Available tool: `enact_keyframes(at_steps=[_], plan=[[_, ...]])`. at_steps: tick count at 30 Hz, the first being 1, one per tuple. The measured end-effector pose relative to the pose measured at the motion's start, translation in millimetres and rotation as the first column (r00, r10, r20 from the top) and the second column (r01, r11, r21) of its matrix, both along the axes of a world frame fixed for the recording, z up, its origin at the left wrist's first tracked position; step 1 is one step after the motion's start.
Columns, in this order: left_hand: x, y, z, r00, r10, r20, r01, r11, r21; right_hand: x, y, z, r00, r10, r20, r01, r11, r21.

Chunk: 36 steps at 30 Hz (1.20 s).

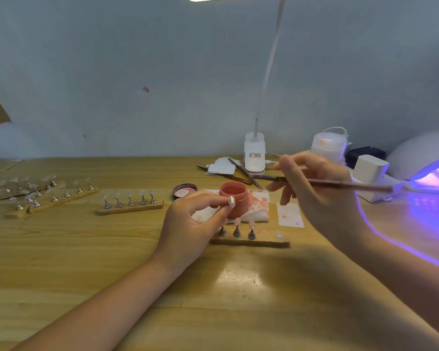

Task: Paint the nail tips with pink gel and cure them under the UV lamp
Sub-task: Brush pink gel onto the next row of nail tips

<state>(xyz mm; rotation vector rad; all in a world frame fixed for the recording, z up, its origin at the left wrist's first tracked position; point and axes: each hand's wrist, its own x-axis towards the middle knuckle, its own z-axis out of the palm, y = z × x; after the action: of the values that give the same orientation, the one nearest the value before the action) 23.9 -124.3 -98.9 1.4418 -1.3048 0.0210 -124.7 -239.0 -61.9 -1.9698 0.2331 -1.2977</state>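
The left hand (190, 219) pinches one clear nail tip (231, 201) in its fingers, lifted just before the open jar of pink gel (233, 196), likely to steady it for painting. The right hand (319, 188) grips a brush (340, 183), its tip aimed toward the jar. A wooden desk (112, 262) carries both, under a grey wall (162, 72); the UV lamp (426, 160) glows at right.

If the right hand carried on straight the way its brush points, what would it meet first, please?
Probably the open pink gel jar: the brush in the right hand points left toward it, though depth is unclear.
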Motion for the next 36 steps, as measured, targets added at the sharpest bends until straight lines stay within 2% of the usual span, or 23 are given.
enact_keyframes(at_steps=[6,7,10,13,14,17,21,36], plan=[[-0.9,-0.4,-0.5,0.997,0.002,0.079,-0.001,1.000,-0.008,-9.2,19.0,-34.0,0.996,-0.094,0.004,0.089,0.930,-0.356],[-1.2,-0.6,-0.8,0.997,0.006,0.082,-0.005,1.000,-0.006,-8.4,18.8,-36.4,0.993,-0.115,-0.026,0.099,0.931,-0.350],[-1.8,-0.2,-1.5,0.997,0.008,0.081,-0.008,1.000,-0.006,-3.2,13.7,-32.9,0.971,-0.107,-0.212,0.075,0.986,-0.152],[-1.9,-0.6,-2.0,0.995,0.018,0.100,-0.016,1.000,-0.014,-4.6,22.0,-37.4,0.994,-0.108,-0.012,0.098,0.937,-0.334],[-1.8,-1.0,-2.1,0.994,0.020,0.105,-0.018,1.000,-0.013,-6.0,23.9,-38.0,0.996,-0.093,-0.003,0.086,0.933,-0.350],[-1.7,-1.4,-2.5,0.995,0.015,0.096,-0.014,1.000,-0.010,-7.9,23.3,-43.5,0.996,-0.086,-0.033,0.070,0.939,-0.337],[-0.7,-1.8,-3.3,0.995,0.010,0.098,-0.008,1.000,-0.015,-6.1,21.4,-41.1,0.996,-0.087,0.026,0.091,0.937,-0.336],[0.1,-2.7,-4.1,0.988,-0.001,0.152,0.006,0.999,-0.033,-4.0,21.6,-38.8,0.995,-0.087,0.055,0.099,0.952,-0.291]])
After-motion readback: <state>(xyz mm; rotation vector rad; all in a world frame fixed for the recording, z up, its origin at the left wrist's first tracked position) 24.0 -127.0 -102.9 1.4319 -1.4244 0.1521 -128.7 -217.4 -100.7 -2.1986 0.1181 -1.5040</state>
